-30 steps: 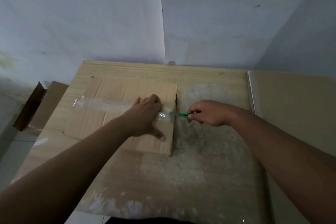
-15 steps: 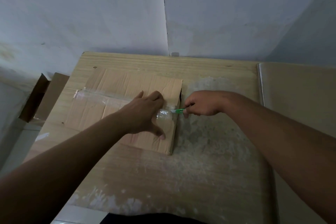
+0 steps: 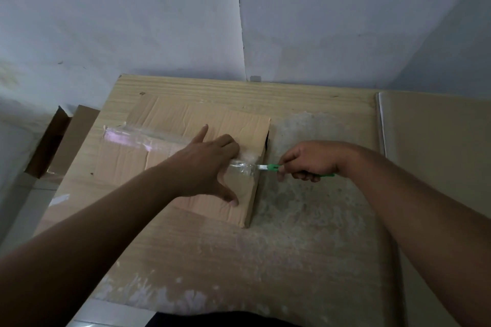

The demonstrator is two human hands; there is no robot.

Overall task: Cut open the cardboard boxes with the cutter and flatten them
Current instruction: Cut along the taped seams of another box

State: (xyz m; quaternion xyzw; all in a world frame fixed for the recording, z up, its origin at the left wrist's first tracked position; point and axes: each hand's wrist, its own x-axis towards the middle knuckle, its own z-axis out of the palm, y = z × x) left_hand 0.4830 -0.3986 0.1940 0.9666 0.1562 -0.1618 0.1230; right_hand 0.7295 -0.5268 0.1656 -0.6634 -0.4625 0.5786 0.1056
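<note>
A low brown cardboard box [image 3: 186, 125] lies on the wooden table [image 3: 292, 233], sealed along its top by a strip of clear tape [image 3: 138, 138]. My left hand [image 3: 210, 164] presses flat on the box top with fingers spread, covering part of the tape. My right hand [image 3: 308, 160] grips a green cutter [image 3: 273, 167] just off the box's right edge. The cutter's blade tip touches the taped seam at that edge.
Another open cardboard box [image 3: 61, 141] stands on the floor left of the table. A tan flat board [image 3: 435, 156] lies to the right of the table. Pale walls meet in a corner right behind the table's far edge.
My right hand moved the cutter left until its blade reached the box's right edge, then drew slightly back right. My left hand stayed pressed on the box.
</note>
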